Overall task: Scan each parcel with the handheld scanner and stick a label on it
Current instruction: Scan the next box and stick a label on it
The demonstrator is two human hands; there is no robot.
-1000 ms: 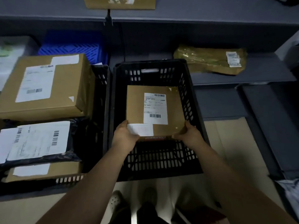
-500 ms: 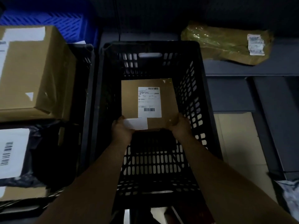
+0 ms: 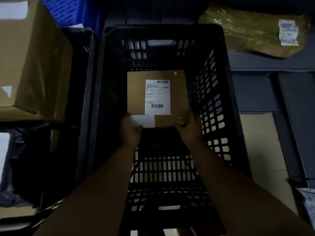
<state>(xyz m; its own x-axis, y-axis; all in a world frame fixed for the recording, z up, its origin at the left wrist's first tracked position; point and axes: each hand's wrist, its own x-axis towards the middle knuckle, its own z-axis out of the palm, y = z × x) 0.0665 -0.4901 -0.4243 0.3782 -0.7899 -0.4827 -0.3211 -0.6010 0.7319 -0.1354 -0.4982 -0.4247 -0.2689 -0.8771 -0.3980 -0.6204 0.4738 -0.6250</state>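
Two hands (image 3: 130,132) (image 3: 190,131), three crates (image 3: 163,29) (image 3: 80,65) (image 3: 68,11), perhaps four parcels (image 3: 136,92) (image 3: 34,57) (image 3: 247,31) (image 3: 25,159)

- both bare forearms reach forward and down, side by side, drawing slightly closer toward the hands.
- left hand (image 3: 130,132) grips the near left corner of the parcel (image 3: 136,92), knuckles up.
- right hand (image 3: 190,131) grips the near right corner, fingers curled round the edge.

We have lowered the brown parcel (image 3: 136,99) from rim height deep into the black crate (image 3: 163,29), our left hand (image 3: 130,132) and right hand (image 3: 189,129) sinking with it as we lean farther over it.
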